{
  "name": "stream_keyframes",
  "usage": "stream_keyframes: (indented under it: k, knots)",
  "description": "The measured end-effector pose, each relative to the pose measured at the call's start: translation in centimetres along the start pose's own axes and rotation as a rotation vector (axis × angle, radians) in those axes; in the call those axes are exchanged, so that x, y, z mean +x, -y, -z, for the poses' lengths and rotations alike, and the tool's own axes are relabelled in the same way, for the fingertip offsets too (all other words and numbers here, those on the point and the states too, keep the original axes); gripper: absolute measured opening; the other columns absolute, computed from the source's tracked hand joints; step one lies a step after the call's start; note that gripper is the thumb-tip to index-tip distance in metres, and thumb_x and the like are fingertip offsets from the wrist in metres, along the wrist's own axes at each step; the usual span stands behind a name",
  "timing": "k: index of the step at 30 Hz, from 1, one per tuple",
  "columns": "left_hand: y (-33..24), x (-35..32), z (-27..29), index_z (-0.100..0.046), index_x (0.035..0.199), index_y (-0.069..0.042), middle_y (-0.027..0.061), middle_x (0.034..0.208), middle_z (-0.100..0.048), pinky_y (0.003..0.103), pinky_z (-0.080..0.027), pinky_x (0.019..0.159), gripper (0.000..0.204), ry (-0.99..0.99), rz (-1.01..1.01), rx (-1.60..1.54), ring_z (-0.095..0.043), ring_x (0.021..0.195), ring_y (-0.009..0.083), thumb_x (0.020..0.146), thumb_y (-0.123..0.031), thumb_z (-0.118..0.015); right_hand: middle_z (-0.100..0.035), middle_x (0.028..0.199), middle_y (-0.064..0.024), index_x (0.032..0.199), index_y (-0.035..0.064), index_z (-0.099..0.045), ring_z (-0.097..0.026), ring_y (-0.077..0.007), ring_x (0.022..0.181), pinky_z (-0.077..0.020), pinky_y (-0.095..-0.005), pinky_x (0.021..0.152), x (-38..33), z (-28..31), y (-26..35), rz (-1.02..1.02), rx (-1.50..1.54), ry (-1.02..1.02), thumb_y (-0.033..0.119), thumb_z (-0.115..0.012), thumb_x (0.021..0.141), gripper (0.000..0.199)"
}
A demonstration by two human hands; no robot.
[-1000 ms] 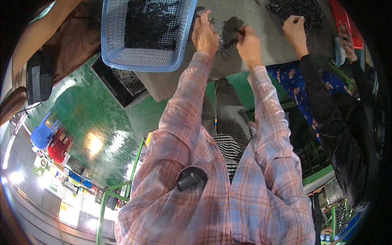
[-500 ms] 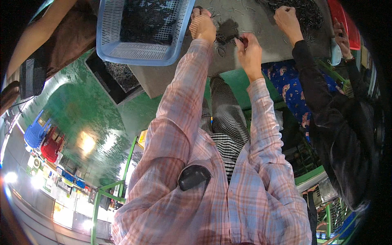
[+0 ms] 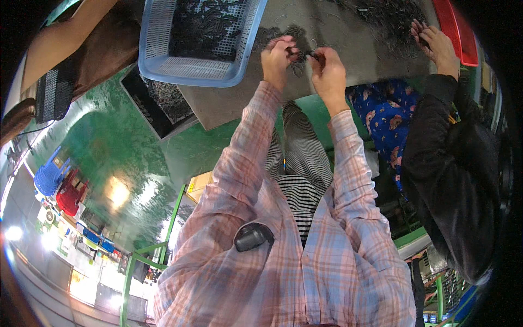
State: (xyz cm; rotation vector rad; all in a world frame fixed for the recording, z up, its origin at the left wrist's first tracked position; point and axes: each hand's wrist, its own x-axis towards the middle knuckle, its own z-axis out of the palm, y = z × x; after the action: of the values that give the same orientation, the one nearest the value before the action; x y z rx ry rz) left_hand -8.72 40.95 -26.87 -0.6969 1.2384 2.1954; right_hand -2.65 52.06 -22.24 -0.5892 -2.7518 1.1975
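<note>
So we've got a small dark piece [image 3: 308, 54] pinched between both hands, held just above the grey bench [image 3: 348, 32], right by a loose scatter of the same dark bits. The left hand [image 3: 279, 54] has its grip closed narrow on one end of it, and the right hand [image 3: 327, 65] is pinched on the other end, fingertips of the two hands almost touching. Looks to us like we're mid-way through the fiddly part, working or pulling one piece apart by hand, and our guess is that the next move wants a steady pinch and a small twist rather than force, since the piece is tiny and thin strands trail off it.

Just left of the hands sits a blue mesh basket [image 3: 163, 38] with a heap of dark pieces inside, partly hanging past the bench edge. Off to the right a co-worker's hand [image 3: 433, 46] in a black sleeve rests on a bigger dark pile [image 3: 389, 16], next to a red tray [image 3: 457, 27].

What we can't make out: what the piece actually is, too small and dark. The basket and the pile are cut off at the top edge, and the far half of the bench is out of view.
</note>
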Motion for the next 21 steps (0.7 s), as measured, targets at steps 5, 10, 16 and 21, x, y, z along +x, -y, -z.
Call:
stream_keyframes:
  k: [5,10,16,21]
  knots:
    - [-1.7,-1.1,-0.2,-0.059,0.086,-0.003,0.0056,0.075,-0.058,0.028,-0.044,0.055,0.019,0.028,0.202,-0.357,-0.054,0.065,0.0149,0.087,-0.019,-0.05,-0.059,0.088,-0.0106,0.095,0.0125,-0.06,-0.061,-0.0304,0.074,-0.0484,-0.039,0.064,1.1,0.9,4.1,0.183,-0.007,0.078,0.014,-0.066,0.078,0.018]
    - [-9.0,-3.2,0.8,-0.059,0.085,-0.004,0.0012,0.07,-0.054,0.024,-0.043,0.055,0.019,-0.218,-0.519,0.085,-0.049,0.06,0.0095,0.093,-0.018,-0.05,-0.059,0.087,-0.0118,0.088,0.0094,-0.062,-0.061,-0.031,0.071,-0.0484,-0.0378,0.063,2.9,1.7,0.0,0.101,-0.112,-0.086,0.012,-0.065,0.079,0.01]
    - [-11.0,-2.9,3.8,-0.066,0.097,-0.013,0.008,0.094,-0.064,0.039,-0.044,0.086,0.017,-0.542,-1.207,1.386,-0.057,0.096,0.0277,0.081,-0.012,-0.062,-0.059,0.099,-0.0068,0.096,0.0135,-0.059,-0.06,-0.0307,0.092,-0.0489,-0.0411,0.074,2.9,-0.3,-5.5,0.031,-0.334,0.239,0.012,-0.063,0.08,0.017]
    - [-3.6,-3.5,1.7,-0.064,0.091,-0.012,0.0082,0.102,-0.061,0.039,-0.049,0.075,0.017,0.025,-0.909,1.208,-0.059,0.093,0.027,0.075,-0.007,-0.063,-0.058,0.1,-0.0049,0.103,0.017,-0.058,-0.061,-0.0303,0.09,-0.0491,-0.0411,0.074,3.8,-2.0,-5.7,0.119,-0.425,0.374,0.017,-0.064,0.082,0.022]
